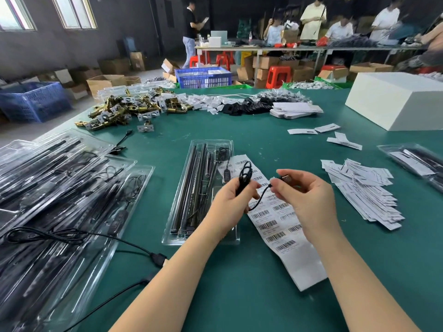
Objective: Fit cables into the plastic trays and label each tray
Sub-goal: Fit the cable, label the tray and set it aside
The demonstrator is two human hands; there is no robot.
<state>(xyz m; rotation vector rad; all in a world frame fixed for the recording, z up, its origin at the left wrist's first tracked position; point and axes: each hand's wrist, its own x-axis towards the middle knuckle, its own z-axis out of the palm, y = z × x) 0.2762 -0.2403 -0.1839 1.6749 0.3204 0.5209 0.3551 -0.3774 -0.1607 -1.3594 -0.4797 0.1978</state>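
A clear plastic tray (184,188) with black strips in it lies in the middle of the green table (239,295). My left hand (227,207) grips a coiled black cable (245,174) just right of the tray. My right hand (309,200) pinches the cable's USB plug (286,179) above a long sheet of barcode labels (280,224). The cable's inline controller (226,174) rests on the tray's right side.
Stacked filled trays (60,200) cover the left, with loose black cables (96,238) across them. White paper cards (364,188) are piled at the right, another tray (417,161) beyond. Brass hardware (124,109), a white box (398,99) and people stand farther back.
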